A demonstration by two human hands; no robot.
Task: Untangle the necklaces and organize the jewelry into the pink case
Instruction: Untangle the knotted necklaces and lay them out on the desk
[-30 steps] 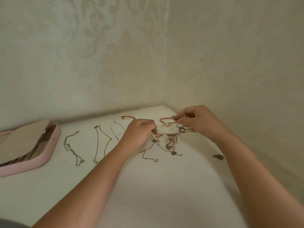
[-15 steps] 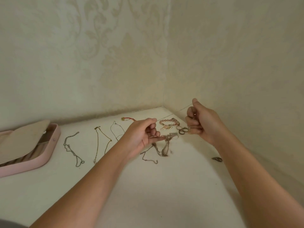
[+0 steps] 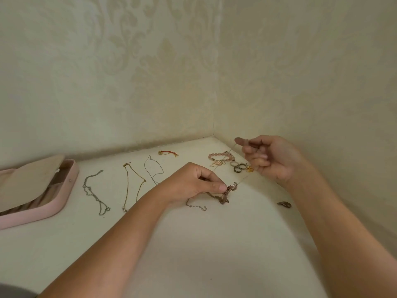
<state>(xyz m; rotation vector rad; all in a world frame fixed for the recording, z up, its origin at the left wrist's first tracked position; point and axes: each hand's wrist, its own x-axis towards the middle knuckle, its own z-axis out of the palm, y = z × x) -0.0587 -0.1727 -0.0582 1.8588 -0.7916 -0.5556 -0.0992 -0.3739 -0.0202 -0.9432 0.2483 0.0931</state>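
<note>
Untangling, mid-frame: our left hand [image 3: 193, 183] pinches the knot [image 3: 228, 192]; right hand [image 3: 274, 158] grips 1 strand [image 3: 243, 179]. Next, we tease gently.

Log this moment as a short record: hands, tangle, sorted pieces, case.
left hand: pinches the tangle of chains
right hand: raised, pinches a fine chain running taut from the tangle
laid out apart: grey chain, gold chain, thin chain
near the corner: red bracelet, pink bead bracelet, rings
pink case: open, far left; no jewelry seen inside
</note>
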